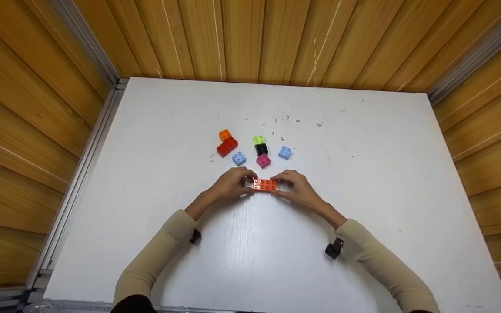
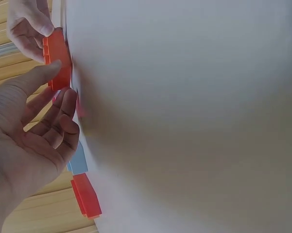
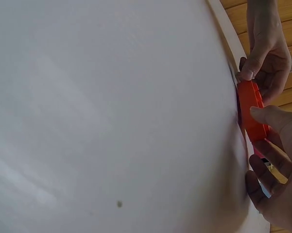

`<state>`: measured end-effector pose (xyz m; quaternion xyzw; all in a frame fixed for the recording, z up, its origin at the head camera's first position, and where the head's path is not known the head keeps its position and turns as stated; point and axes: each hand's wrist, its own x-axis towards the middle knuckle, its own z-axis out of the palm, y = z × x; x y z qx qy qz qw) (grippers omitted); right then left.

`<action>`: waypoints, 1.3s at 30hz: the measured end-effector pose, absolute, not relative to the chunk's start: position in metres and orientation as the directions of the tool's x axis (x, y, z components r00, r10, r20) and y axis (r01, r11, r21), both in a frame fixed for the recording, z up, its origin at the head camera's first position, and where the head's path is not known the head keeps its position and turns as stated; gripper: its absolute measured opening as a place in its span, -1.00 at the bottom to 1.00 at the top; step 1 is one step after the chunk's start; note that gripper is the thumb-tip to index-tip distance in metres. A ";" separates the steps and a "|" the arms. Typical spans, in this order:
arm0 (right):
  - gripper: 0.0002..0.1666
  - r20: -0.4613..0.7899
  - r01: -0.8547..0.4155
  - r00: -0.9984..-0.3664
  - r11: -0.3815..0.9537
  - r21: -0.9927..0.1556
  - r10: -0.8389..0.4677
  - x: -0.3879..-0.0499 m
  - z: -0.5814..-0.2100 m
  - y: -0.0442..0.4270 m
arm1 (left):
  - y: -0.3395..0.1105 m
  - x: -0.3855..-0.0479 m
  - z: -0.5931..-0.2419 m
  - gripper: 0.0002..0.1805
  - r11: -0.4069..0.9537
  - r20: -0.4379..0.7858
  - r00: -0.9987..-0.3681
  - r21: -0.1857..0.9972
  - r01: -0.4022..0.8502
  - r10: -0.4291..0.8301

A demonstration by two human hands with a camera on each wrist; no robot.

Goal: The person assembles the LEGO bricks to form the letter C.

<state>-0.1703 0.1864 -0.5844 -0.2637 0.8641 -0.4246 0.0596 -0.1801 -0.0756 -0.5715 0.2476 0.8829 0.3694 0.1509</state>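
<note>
An orange brick and a red brick lie beyond and left of the red-orange brick, its left end pinched by a person's left hand. Beyond it, less far left, sits a pale blue brick; almost straight beyond, a lime brick, black brick and magenta brick. Beyond and right lies a second blue brick; the right hand pinches its right end.

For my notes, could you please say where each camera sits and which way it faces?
Head: worn there, facing forward and down over the table; left hand, right hand and sleeves show.
Left wrist: worn there, facing the held orange brick; both hands show.
Right wrist: worn there, facing that brick; both hands show.
Both wrist views share that brick.
</note>
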 end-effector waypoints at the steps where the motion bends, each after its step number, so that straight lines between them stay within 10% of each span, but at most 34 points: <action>1: -0.54 0.117 -0.404 -0.854 0.504 -0.764 -0.507 -0.170 -0.585 0.186 | -0.076 -0.180 -0.572 -0.60 0.606 -0.086 -0.831 0.725 0.326 0.550; 39: -0.61 0.166 -0.357 -0.907 0.500 -0.789 -0.386 -0.215 -0.558 0.199 | -0.083 -0.180 -0.571 -0.58 0.607 -0.072 -0.830 0.718 0.342 0.553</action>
